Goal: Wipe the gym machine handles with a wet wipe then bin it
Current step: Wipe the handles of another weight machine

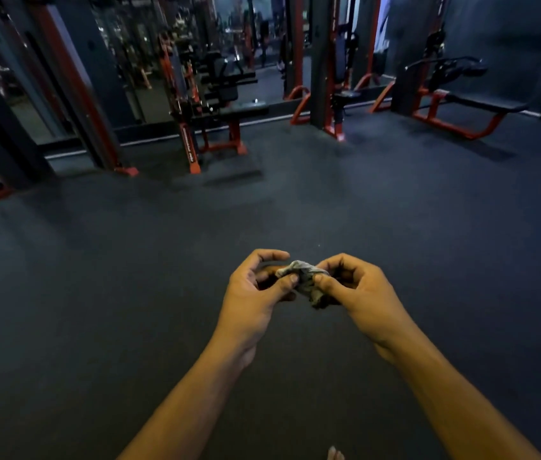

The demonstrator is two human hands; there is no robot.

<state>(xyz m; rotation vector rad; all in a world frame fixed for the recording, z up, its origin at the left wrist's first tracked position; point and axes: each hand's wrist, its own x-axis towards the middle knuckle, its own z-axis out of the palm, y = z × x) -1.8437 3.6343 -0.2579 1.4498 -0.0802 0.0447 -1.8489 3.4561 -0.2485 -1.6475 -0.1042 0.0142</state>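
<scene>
Crumpled grey wet wipe (305, 278) held at waist height over the dark rubber floor (129, 293), pinched between both hands. Left hand (255, 290) thumb and fingers (290, 280) curled onto one end; right hand (358, 290) pinching the other. Red-framed cable machines (202, 104) and a seated row bench (481, 104) well apart, along the mirrored wall. No bin visible. Likely risk: tearing the bunched wipe, or dropping it onto the floor.
</scene>
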